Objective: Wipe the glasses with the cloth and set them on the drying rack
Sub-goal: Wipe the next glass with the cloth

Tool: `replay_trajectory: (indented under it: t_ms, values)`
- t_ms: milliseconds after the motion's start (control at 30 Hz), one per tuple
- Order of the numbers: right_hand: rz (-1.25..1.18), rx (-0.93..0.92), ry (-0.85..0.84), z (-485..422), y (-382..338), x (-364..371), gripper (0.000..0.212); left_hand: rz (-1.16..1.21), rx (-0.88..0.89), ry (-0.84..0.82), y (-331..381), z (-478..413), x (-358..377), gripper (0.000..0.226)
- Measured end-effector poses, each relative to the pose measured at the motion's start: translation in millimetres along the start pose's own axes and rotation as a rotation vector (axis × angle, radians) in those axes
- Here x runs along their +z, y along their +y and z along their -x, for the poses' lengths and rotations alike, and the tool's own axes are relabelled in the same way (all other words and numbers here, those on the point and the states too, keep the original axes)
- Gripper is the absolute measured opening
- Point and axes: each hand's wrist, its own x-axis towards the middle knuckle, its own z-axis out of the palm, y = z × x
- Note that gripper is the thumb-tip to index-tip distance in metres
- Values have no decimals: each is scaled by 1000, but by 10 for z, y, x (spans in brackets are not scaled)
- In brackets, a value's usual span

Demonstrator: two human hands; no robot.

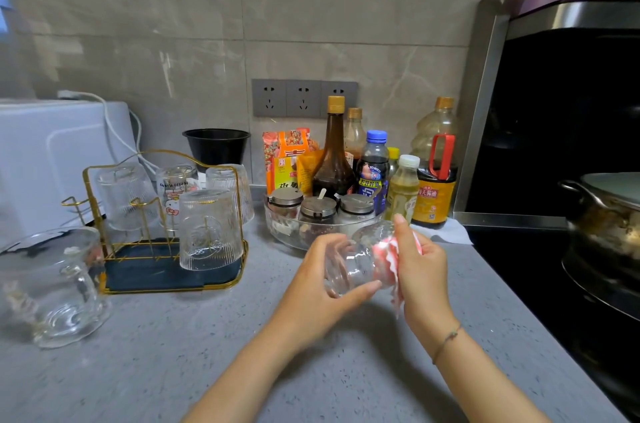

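**Glass held sideways between the hands, rack off to the far left**

The left hand (322, 280) gripped the glass (349, 267) round its base end, thumb below and fingers curled over the top. The right hand (420, 270) was closed on the pink-and-white cloth (388, 251), pressing it against the glass's open end. The glass hung above the counter (173, 360) on its side. Its long axis ran roughly left to right, with the base to the near left and the mouth to the far right.

The drying rack (149, 270) stood well apart from the hands, to the left and farther back. Four ribbed glasses, among them the front glass (209, 232), sat mouth-down on it. A gold peg (74, 203) at its left edge looked free. Since the left hand was nearer the rack, it seemed the likelier one to carry the glass across. The glass would probably need turning mouth-down on the way.

A clear mug (55, 287) stood on the counter at the near left, just beside the rack.
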Motion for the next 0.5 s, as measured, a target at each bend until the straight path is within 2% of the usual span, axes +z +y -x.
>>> replay_trajectory:
  t_ms: [67,133,267,400,500]
  values:
    - [-25,5,-29,25,-45,20,51,-5,33,55,-17,-3,-7,58]
    - [-7,-21,-39,35,-56,35,51,100,0,83,20,5,9,50]
    - [46,-138,-81,71,-38,49,49,431,-261,49,190,12,42,43]
    - [25,-194,-157,127,-32,55,48,528,-478,-99,230,13,-20,54]
    - [16,-174,-106,123,2,44,47,422,-465,-159,183,1,-45,70]
